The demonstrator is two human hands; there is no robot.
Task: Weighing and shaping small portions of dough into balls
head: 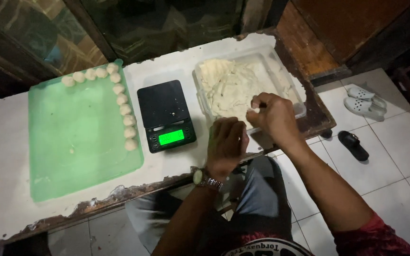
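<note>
A clear plastic tub at the table's right end holds a pale mass of dough. My right hand hovers over the tub's near edge, fingers pinched on a small piece of dough. My left hand, with a wristwatch on the wrist, is curled just in front of the tub; whether it holds anything is hidden. A black digital scale with a lit green display stands left of the tub, its platform bare. Several small dough balls line the far and right edges of a green tray.
The white table has a chipped, worn front edge. Behind it are dark glass panels and wood. On the tiled floor to the right lie a pair of white clogs and a black sandal. My knees are under the table edge.
</note>
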